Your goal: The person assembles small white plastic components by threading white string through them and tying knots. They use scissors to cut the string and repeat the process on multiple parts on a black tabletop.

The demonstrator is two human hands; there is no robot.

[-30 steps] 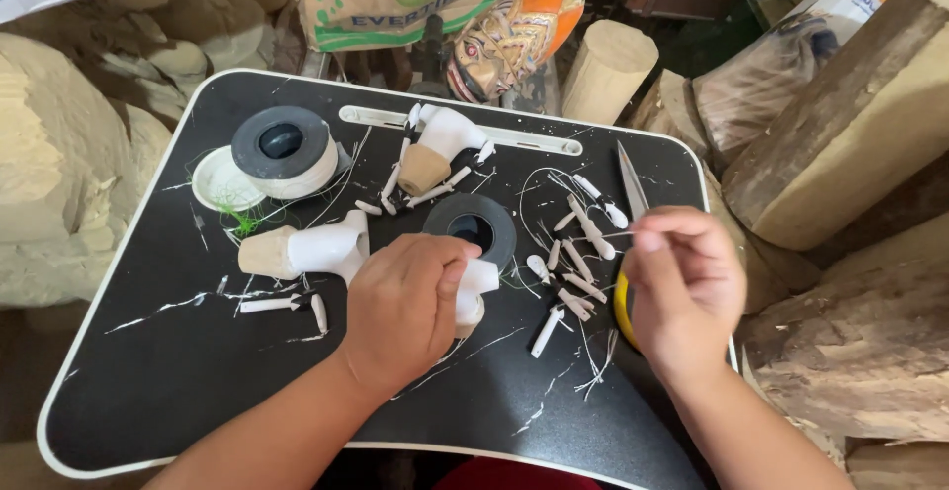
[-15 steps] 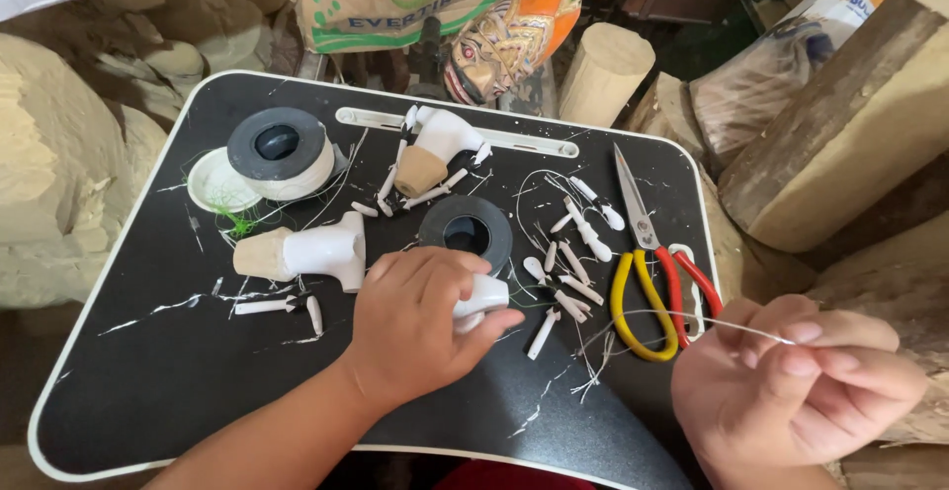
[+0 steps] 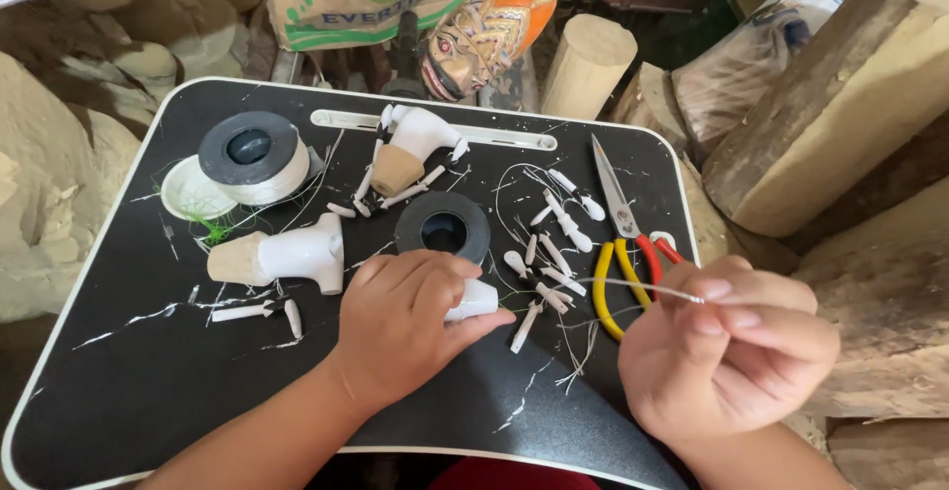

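My left hand [image 3: 405, 327] grips a small white carved piece [image 3: 473, 300] and presses it down on the black lap tray [image 3: 129, 391]. My right hand [image 3: 727, 352] is raised at the tray's right edge, pinching a thin white thread [image 3: 643, 287] that runs taut back to the piece. Scissors with yellow and red handles [image 3: 625, 243] lie just left of my right hand. A black tape roll [image 3: 443, 228] sits above my left hand.
A spool of white thread [image 3: 252, 157], a white lid [image 3: 193, 193], two larger white carved figures [image 3: 287, 256] [image 3: 410, 149] and several small white pegs [image 3: 554, 243] lie on the tray. Wood blocks [image 3: 840, 104], a log [image 3: 588, 65] and a painted mask [image 3: 484, 30] stand behind.
My right hand left the scissors on the tray and pulled away to the right, drawing the thread taut. My left hand stayed on the white piece.
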